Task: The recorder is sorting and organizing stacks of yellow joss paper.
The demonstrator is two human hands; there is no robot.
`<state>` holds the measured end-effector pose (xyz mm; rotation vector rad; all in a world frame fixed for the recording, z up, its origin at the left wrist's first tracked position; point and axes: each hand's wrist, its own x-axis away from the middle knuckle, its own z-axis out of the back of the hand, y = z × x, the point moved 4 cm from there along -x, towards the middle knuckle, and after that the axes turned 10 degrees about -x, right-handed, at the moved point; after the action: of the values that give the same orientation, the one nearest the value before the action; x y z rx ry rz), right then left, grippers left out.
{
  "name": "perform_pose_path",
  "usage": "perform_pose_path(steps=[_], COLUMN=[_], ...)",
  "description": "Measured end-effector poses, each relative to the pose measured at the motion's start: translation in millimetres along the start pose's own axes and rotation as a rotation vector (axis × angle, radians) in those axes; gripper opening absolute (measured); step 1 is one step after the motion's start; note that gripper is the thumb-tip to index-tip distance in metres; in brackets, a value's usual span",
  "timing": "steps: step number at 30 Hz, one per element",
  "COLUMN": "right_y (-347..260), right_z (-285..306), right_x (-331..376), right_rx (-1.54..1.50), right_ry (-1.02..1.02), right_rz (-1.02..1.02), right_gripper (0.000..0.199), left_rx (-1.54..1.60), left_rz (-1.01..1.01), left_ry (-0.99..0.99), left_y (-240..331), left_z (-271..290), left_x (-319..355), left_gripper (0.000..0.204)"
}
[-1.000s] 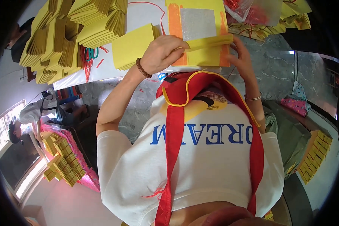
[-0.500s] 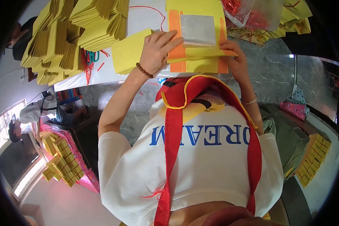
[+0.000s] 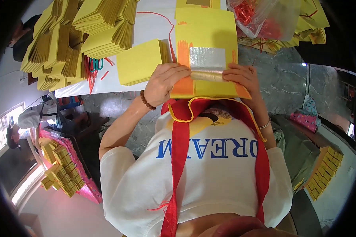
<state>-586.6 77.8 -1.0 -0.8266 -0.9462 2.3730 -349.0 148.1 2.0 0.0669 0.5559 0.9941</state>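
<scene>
A yellow paper sheet (image 3: 205,35) with an orange band and a silver foil square (image 3: 207,58) lies on a stack at the white table's near edge. Its near edge is curled up into a fold (image 3: 206,76) just below the foil. My left hand (image 3: 165,83), with a brown bead bracelet on its wrist, pinches the fold's left end. My right hand (image 3: 244,78), wearing a thin bracelet, grips the right end. Both hands press on the orange band.
A loose pile of plain yellow sheets (image 3: 140,63) lies left of my hands. Many folded yellow bundles (image 3: 83,31) are heaped at the far left. A clear bag with red string (image 3: 261,17) sits far right. A pink tray of bundles (image 3: 65,170) stands on the floor, with a person (image 3: 17,126) beside it.
The sheet's near edge, raised and held in my hands before, is now folded down against the foil square. Both hands have come closer together on it.
</scene>
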Motion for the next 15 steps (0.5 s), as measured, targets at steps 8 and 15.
perform_pose_path(steps=[8,15], right_y=[18,23], right_z=[-2,-7], right_x=[-19,-29], right_rx=[-0.419,-0.524], right_ry=[0.214,0.423], right_rz=[-0.591,-0.584], right_gripper=[0.031,0.035], left_rx=[0.464,0.814], left_rz=[0.744,0.888], left_ry=[-0.057,0.028], left_y=[-27,-56], left_z=[-14,-48], left_x=[-12,-11], left_gripper=[0.02,0.019])
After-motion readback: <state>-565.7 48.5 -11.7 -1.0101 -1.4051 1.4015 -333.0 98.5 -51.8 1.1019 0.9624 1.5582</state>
